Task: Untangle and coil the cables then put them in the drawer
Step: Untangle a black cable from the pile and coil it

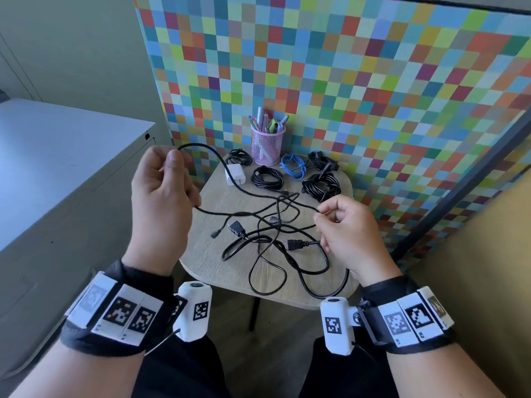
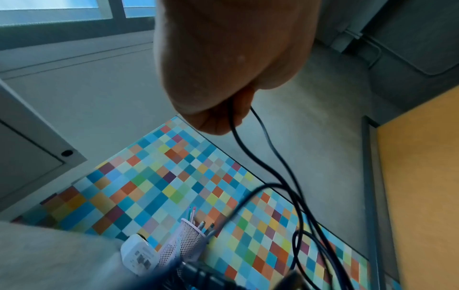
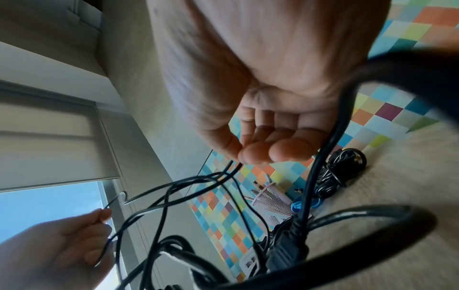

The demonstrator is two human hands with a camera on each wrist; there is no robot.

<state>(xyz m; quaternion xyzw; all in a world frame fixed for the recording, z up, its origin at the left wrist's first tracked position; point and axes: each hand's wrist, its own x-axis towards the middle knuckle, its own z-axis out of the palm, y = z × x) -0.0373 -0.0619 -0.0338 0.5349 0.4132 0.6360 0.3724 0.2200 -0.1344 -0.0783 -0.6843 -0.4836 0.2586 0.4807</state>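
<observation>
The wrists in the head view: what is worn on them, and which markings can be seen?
Bare hands. Each wrist carries a black strap: left wrist strap, right wrist strap. White blocks with black-and-white square tags sit along both. A white camera housing, also tagged, hangs inside each wrist: left, right. Thin black wires leave the housings.

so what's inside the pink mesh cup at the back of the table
The pink mesh cup holds pens and markers standing upright, with only their top ends showing above the rim. The mesh hides their lower parts and anything at the bottom.
</observation>
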